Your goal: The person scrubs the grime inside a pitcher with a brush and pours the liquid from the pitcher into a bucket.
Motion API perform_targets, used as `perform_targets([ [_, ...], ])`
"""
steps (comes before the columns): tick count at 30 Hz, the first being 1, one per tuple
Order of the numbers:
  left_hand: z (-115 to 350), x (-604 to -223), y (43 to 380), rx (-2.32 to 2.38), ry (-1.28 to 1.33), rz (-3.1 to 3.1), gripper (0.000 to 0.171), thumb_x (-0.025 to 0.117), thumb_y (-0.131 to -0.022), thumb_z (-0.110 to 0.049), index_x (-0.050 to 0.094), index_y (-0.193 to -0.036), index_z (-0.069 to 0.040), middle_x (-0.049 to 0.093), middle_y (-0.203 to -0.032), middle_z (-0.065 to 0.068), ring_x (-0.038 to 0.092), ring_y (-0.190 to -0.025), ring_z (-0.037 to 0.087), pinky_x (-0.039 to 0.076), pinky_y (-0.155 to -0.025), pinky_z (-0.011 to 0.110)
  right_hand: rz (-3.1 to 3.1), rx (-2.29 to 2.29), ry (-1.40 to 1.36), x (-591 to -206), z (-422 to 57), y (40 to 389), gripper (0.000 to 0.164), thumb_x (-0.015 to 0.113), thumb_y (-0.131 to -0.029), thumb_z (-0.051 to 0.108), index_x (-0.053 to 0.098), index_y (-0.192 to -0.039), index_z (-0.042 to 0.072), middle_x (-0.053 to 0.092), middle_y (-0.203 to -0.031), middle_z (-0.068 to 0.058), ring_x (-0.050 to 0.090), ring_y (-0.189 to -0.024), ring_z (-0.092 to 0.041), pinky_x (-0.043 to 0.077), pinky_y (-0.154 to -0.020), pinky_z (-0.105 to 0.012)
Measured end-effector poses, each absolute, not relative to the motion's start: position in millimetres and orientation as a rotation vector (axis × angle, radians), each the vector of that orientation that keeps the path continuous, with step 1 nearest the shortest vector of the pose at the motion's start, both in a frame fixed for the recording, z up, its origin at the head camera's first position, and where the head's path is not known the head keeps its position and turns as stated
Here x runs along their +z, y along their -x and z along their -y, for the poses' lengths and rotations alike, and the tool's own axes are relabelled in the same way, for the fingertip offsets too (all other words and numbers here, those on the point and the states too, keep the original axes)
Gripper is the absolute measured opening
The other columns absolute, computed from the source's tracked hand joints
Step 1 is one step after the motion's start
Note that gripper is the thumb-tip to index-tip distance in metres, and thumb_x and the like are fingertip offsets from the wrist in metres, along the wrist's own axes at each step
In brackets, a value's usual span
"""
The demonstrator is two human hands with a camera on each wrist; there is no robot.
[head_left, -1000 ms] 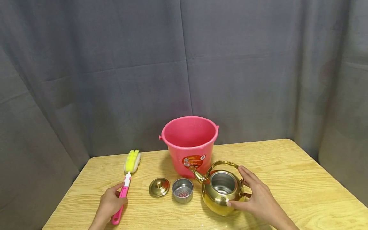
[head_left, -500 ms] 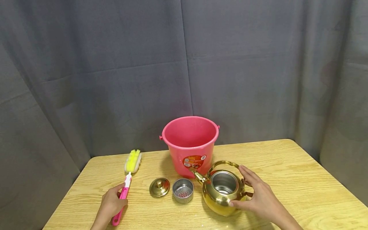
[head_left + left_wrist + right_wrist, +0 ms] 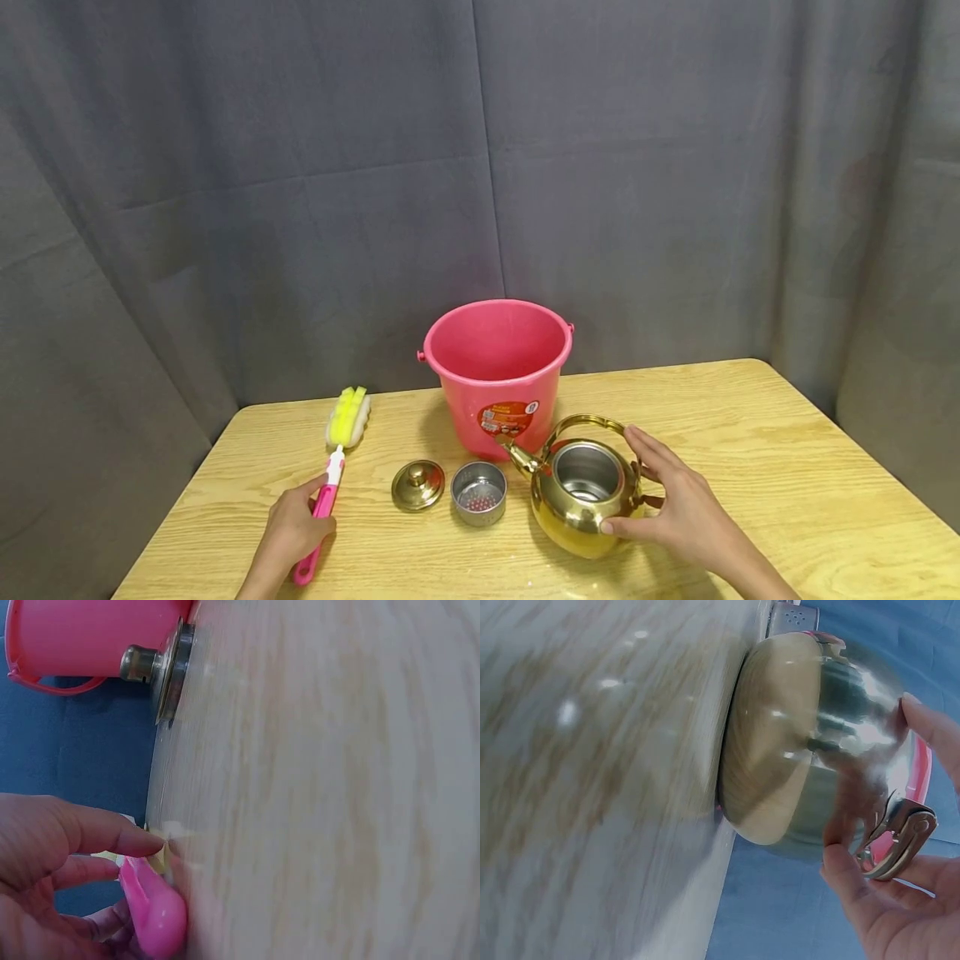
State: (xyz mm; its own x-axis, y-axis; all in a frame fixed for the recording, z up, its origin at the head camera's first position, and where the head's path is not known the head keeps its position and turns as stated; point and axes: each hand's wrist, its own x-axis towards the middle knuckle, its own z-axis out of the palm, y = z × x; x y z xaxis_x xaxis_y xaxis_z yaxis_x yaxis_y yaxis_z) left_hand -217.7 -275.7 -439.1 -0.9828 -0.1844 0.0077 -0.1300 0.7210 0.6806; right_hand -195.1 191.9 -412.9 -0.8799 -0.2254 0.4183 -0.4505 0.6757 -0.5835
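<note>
The light wooden table (image 3: 757, 450), its grain streaked and glossy in both wrist views, stood before a dark grey curtain (image 3: 337, 183) with creases and a vertical seam. A pink bucket (image 3: 459, 408) stood near the table's back edge; in front of it, left to right, were a gold lid (image 3: 417, 490), a perforated metal strainer (image 3: 480, 516) and an open gold kettle (image 3: 562, 527). The left hand (image 3: 292, 523) pinched the pink handle of a yellow-and-white sponge brush (image 3: 335, 468) lying at the left. The right hand (image 3: 678, 510) had thumb and forefinger spread apart, thumb touching the kettle's body, forefinger at its handle; the lower fingers were partly hidden, so their contact was uncertain. Compared with half a second earlier, nothing had plainly moved.
</note>
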Motion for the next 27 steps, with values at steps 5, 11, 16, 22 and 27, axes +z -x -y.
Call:
perform_targets([
  [5, 274, -432, 216, -1.025, -0.228, 2.853, 0.066, 0.071, -0.072, 0.000, 0.047, -0.132, 0.014, 0.050, -0.092, 0.022, 0.048, -0.075, 0.028, 0.043, -0.056, 0.034, 2.577, 1.019, -0.539, -413, -192, 195, 0.110, 0.086, -0.061, 0.056, 0.040, -0.147, 0.005, 0.038, -0.149, -0.015, 0.063, -0.104, -0.036, 0.045, -0.086, -0.060],
  [11, 248, -411, 207, -0.994, -0.051, 2.667, 0.052, 0.072, -0.081, -0.005, 0.056, -0.128, 0.009, 0.058, -0.102, 0.020, 0.059, -0.084, 0.027, 0.048, -0.066, 0.034, 2.569, 1.139, -0.601, -410, -196, 196, 0.107, 0.088, -0.063, 0.047, 0.037, -0.148, 0.008, 0.035, -0.149, -0.020, 0.060, -0.107, -0.041, 0.052, -0.082, -0.050],
  [16, 198, -393, 197, -1.356, 0.111, 2.396, 0.041, 0.068, -0.085, 0.002, 0.062, -0.125, 0.003, 0.066, -0.098, 0.010, 0.065, -0.087, 0.020, 0.053, -0.075, 0.026, 2.529, 1.401, -0.636, -407, -199, 196, 0.101, 0.088, -0.070, 0.029, 0.031, -0.151, 0.014, 0.032, -0.150, -0.023, 0.052, -0.114, -0.050, 0.055, -0.075, -0.035],
  [22, 129, -388, 179, -1.967, 0.226, 2.116, 0.032, 0.064, -0.091, -0.001, 0.060, -0.121, 0.007, 0.064, -0.116, 0.016, 0.060, -0.110, 0.029, 0.047, -0.090, 0.023, 2.565, 1.424, -0.517, -401, -197, 195, 0.098, 0.081, -0.080, 0.028, 0.019, -0.154, 0.008, 0.029, -0.151, -0.025, 0.050, -0.117, -0.050, 0.055, -0.076, -0.039],
  [27, 75, -395, 167, -2.316, 0.166, 1.896, 0.043, 0.057, -0.094, -0.005, 0.047, -0.132, 0.010, 0.048, -0.136, 0.024, 0.043, -0.129, 0.037, 0.036, -0.105, 0.036, 2.634, 1.368, -0.368, -397, -195, 193, 0.096, 0.072, -0.087, 0.037, 0.012, -0.154, 0.004, 0.027, -0.151, -0.027, 0.047, -0.122, -0.049, 0.051, -0.085, -0.049],
])
